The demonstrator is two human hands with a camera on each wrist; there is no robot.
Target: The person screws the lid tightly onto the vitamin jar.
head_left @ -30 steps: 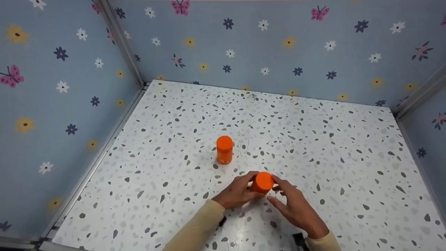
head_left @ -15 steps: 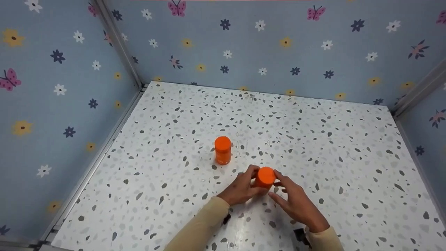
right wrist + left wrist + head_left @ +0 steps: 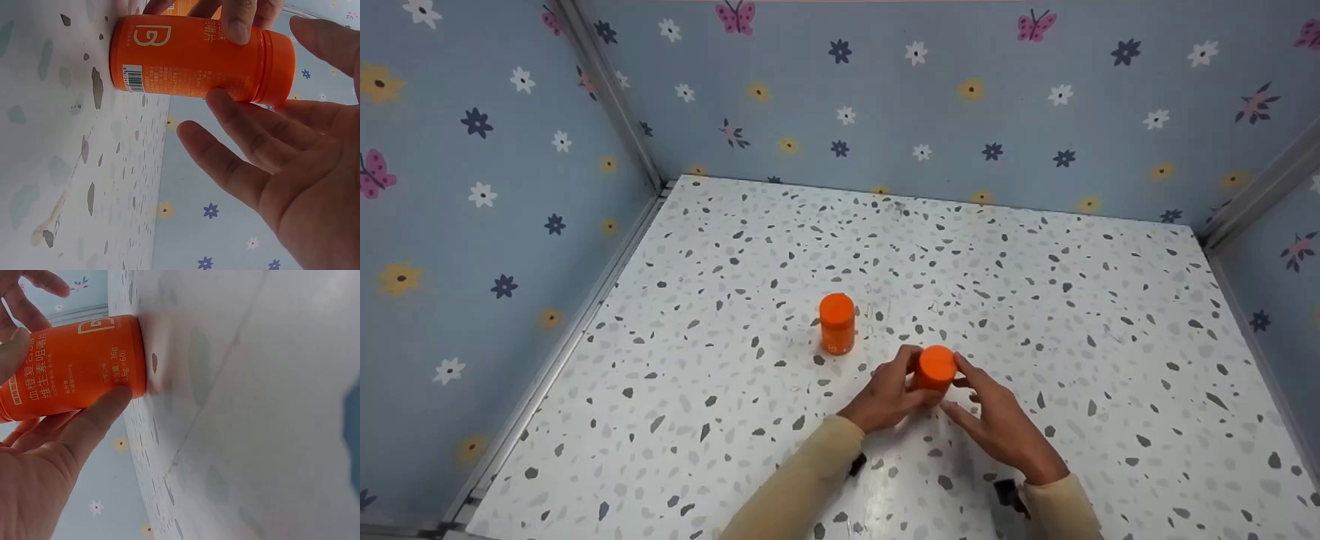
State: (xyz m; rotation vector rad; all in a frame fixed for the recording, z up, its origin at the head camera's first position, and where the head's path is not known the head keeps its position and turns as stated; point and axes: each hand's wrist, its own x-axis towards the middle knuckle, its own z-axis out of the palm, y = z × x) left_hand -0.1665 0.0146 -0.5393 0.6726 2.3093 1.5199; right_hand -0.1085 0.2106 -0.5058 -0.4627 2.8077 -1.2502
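Note:
An orange vitamin bottle [image 3: 937, 366] with an orange lid stands upright in front of me. My left hand [image 3: 887, 397] grips its left side, thumb and fingers curled round the body. White lettering on the bottle [image 3: 73, 368] faces the left wrist camera. My right hand [image 3: 1001, 424] is at the bottle's right side with fingers spread; in the right wrist view its fingertips [image 3: 220, 100] are at or close to the bottle, and its thumb is apart from the lid. Whether the base touches the tabletop I cannot tell. A second orange vitamin bottle [image 3: 837, 324] stands upright farther back, to the left.
The white speckled tabletop [image 3: 720, 300] spreads around both bottles. Blue panels [image 3: 900, 97] with flowers and butterflies enclose it at the back and sides, with metal rails [image 3: 615, 97] at the corners.
The bottle in my left hand has shifted away from me and slightly right, both hands going with it. The second bottle stays in place; the head view has drifted a little.

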